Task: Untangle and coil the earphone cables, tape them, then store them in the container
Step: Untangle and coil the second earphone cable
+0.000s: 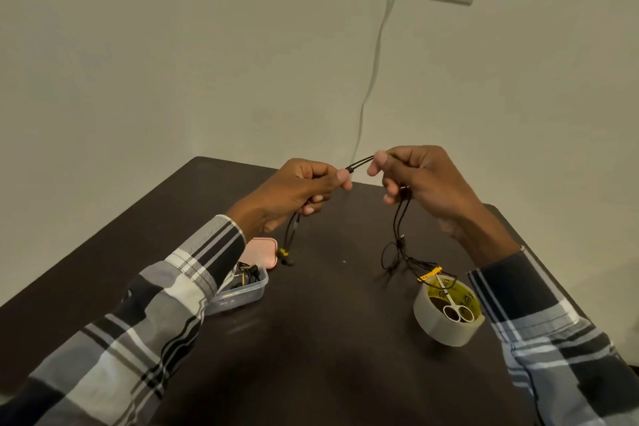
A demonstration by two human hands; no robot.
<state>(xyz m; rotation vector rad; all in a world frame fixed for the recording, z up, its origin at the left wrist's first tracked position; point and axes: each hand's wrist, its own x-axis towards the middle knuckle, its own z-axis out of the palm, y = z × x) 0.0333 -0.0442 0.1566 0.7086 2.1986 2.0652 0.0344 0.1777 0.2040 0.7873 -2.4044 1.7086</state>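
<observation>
Two strands of a black earphone cable [359,162] run taut between the hands, raised above the dark table [328,339]. At the left hand [294,190] the thumb and forefinger pinch the strands where they meet a small dark sleeve, the other fingers curled underneath; below those fingers the cable hangs down to a yellow-and-black earbud end [284,254] near the tabletop. At the right hand [422,183] the thumb and forefinger pinch the other end of the taut stretch, the remaining fingers loosely curled around the cable, which drops from beneath them into a tangled loop [394,258] resting on the table. From that tangle a strand leads to a yellow piece [430,274] lying at the rim of a roll of clear tape [446,318], which sits under the right wrist with small white-handled scissors [451,304] lying across its top. Under the left forearm stands a clear plastic container [242,290] with dark cables inside, and a pink lid [262,252] lies just beyond it. Both sleeves are plaid.
</observation>
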